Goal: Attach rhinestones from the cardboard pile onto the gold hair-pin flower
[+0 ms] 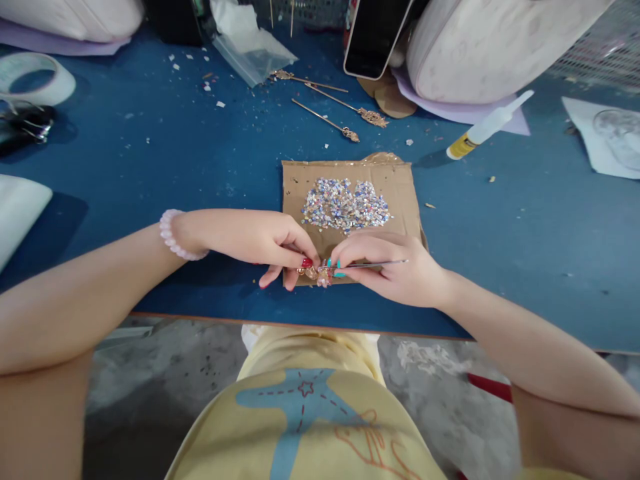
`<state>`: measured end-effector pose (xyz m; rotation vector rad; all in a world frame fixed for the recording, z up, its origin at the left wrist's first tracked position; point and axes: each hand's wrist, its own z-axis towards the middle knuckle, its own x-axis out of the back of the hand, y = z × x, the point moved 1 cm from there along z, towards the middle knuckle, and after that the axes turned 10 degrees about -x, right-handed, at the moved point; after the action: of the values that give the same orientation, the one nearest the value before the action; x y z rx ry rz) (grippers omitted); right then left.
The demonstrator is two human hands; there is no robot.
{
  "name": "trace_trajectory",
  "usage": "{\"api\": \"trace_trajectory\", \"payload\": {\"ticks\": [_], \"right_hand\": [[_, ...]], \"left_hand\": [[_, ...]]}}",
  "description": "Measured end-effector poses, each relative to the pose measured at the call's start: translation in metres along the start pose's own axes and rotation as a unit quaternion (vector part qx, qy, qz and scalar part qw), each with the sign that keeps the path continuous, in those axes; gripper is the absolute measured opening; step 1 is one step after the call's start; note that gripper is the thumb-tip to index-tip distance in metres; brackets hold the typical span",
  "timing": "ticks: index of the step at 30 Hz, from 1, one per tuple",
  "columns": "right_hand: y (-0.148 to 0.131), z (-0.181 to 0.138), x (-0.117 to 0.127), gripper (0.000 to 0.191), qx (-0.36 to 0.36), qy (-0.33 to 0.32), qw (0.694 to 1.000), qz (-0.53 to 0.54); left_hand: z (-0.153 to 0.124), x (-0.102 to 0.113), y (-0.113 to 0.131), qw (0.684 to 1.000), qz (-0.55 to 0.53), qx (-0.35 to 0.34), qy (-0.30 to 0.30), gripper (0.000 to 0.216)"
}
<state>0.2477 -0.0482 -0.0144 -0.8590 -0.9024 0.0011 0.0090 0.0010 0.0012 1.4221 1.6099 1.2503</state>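
My left hand (260, 241) is closed in a pinch on a small gold flower-shaped ornament (315, 273) at the near edge of a brown cardboard sheet (400, 193). My right hand (387, 263) is closed on a thin metal pick (385, 264), whose tip meets the ornament. A heap of tiny sparkling rhinestones (345, 205) lies on the cardboard just beyond both hands. A pink bead bracelet (170, 237) circles my left wrist.
On the blue table (150, 167) lie three gold hairpin sticks (340, 110), a glue tube (487, 125), a tape roll (33, 77), a plastic bag (253, 47), a phone (373, 37) and white bags. The table's front edge is right below my hands.
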Motion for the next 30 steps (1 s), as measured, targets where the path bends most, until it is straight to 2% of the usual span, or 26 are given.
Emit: {"api": "trace_trajectory", "payload": {"ticks": [5, 8, 11, 15, 19, 24, 30], "right_hand": [[0.0, 0.0, 0.001, 0.012, 0.0, 0.0, 1.0, 0.001], [-0.002, -0.001, 0.003, 0.01, 0.006, 0.03, 0.999, 0.011], [-0.005, -0.001, 0.007, 0.01, -0.013, 0.077, 0.997, 0.023], [-0.002, -0.003, 0.009, 0.009, -0.038, 0.152, 0.986, 0.047], [0.007, -0.003, 0.008, 0.006, -0.076, 0.236, 0.966, 0.078], [0.013, -0.001, 0.007, 0.008, -0.091, 0.244, 0.96, 0.102], [0.014, 0.0, 0.006, 0.006, -0.095, 0.24, 0.96, 0.113]], "left_hand": [[0.0, 0.0, -0.001, 1.0, 0.006, -0.004, -0.004, 0.026], [0.0, 0.0, -0.002, 1.0, 0.011, -0.005, -0.004, 0.029], [0.0, -0.001, -0.001, 1.0, 0.02, -0.002, 0.023, 0.032], [0.0, 0.0, 0.0, 0.993, 0.042, -0.023, 0.108, 0.033], [0.003, 0.002, -0.004, 0.967, 0.031, -0.076, 0.241, 0.031], [0.005, 0.002, -0.01, 0.93, -0.025, -0.092, 0.355, 0.026], [0.002, -0.001, -0.005, 0.904, -0.036, -0.114, 0.41, 0.021]]}}
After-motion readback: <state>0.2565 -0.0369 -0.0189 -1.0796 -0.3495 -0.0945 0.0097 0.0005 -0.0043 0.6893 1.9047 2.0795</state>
